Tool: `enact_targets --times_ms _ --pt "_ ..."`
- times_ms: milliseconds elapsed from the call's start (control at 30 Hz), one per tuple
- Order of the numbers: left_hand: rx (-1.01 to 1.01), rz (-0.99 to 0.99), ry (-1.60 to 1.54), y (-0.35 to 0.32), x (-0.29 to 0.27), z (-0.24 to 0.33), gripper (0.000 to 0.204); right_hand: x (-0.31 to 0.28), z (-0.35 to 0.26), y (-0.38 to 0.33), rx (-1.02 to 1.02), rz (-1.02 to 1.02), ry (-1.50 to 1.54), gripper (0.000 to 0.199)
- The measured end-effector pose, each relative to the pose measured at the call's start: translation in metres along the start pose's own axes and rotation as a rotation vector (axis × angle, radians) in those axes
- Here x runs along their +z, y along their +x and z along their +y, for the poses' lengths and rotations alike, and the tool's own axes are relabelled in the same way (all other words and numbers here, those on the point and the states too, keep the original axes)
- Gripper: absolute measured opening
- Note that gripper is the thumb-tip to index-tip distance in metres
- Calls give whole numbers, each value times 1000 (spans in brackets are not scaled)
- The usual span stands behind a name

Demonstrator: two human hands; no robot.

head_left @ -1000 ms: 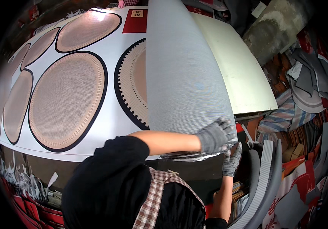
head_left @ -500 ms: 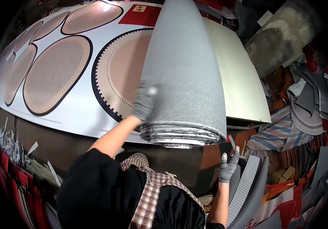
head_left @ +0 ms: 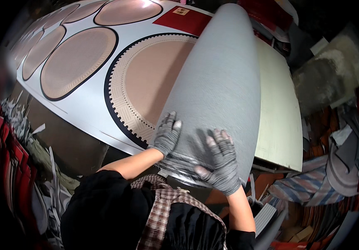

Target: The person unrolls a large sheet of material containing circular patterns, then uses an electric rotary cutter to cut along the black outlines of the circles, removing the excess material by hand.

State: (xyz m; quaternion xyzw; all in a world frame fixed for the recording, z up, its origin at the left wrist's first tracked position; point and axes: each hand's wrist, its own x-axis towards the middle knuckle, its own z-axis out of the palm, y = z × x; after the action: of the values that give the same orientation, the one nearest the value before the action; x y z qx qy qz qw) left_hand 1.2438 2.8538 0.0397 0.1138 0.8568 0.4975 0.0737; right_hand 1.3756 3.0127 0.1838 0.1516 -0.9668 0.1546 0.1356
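Note:
A thick grey roll of carpet sheet (head_left: pixel 221 79) lies lengthwise across the work table, its near end toward me. My left hand (head_left: pixel 168 135), in a grey fingerless-tipped glove, rests on the roll's left side near that end, fingers extended. My right hand (head_left: pixel 222 164), gloved alike, is at the near end with fingers spread; whether it presses on the roll or hovers just over it I cannot tell. From the roll's left side runs white sheeting (head_left: pixel 89 121) printed with beige mats edged in black. One large round mat (head_left: pixel 154 79) is partly covered by the roll.
Right of the roll shows the bare pale tabletop (head_left: pixel 279 108). A red mat (head_left: pixel 183 20) lies at the far side. Stacked red and grey scraps (head_left: pixel 10 166) stand at the left; a striped cloth bundle (head_left: pixel 302 185) and a concrete-like block (head_left: pixel 329 71) are at the right.
My right hand has come up from beside the roll to its near end. My left hand stays at the roll's left side. The view has shifted, and more of the round mat shows.

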Motion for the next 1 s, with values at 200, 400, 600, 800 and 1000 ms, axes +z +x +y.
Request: enact_targets --times_ms 200,400,600,800,1000 --pt "176 -124 -39 -21 25 59 60 -24 37 35 45 -381 470 52" --pt "-26 -255 -227 12 -5 15 43 1 76 159 -19 -399 316 52" --pt "-485 288 -1196 22 74 -146 39 119 66 180 -359 -1058 -229 57" --pt "-515 244 -1176 -24 93 -127 45 112 55 162 -410 -1129 -182 57" --pt "-525 97 -1157 -60 94 -81 51 82 108 118 -508 -965 -86 57"
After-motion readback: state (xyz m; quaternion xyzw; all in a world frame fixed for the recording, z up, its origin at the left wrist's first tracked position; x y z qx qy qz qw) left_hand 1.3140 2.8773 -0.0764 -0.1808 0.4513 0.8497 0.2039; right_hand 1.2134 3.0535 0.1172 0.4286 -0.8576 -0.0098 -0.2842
